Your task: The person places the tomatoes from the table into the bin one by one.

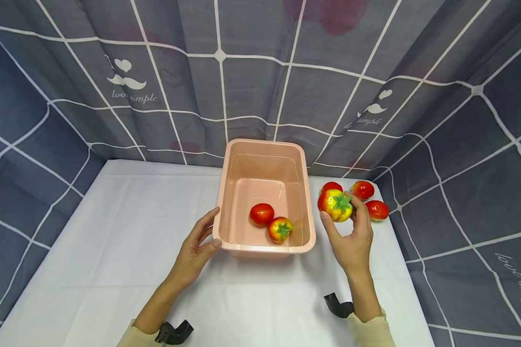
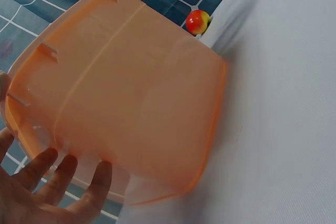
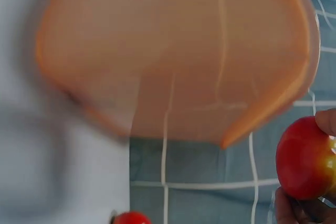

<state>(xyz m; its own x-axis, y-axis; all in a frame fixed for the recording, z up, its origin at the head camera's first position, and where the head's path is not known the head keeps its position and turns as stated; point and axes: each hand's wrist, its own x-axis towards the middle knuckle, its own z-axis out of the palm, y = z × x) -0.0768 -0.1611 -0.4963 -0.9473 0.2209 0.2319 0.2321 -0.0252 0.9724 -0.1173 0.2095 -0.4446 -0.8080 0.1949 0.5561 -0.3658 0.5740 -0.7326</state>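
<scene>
A pink plastic basin (image 1: 265,148) stands on the white table. Two tomatoes lie inside it, one plain red (image 1: 262,214) and one red-yellow with a green calyx (image 1: 280,229). My left hand (image 1: 195,255) holds the basin's near left corner, thumb at the rim and fingers against the outer wall (image 2: 121,98). To the right of the basin, my right hand (image 1: 351,241) grips a red-yellow tomato (image 1: 335,205) between thumb and fingers, raised above the table. The right wrist view shows this tomato (image 3: 302,158) at the edge, the hand only partly visible.
Behind and beside the held tomato, three more tomatoes (image 1: 331,186), (image 1: 363,190), (image 1: 377,210) lie at the table's far right corner. Dark grey checked cloth (image 1: 252,86) hangs around the back and sides. White table surface (image 1: 126,231) stretches left of the basin.
</scene>
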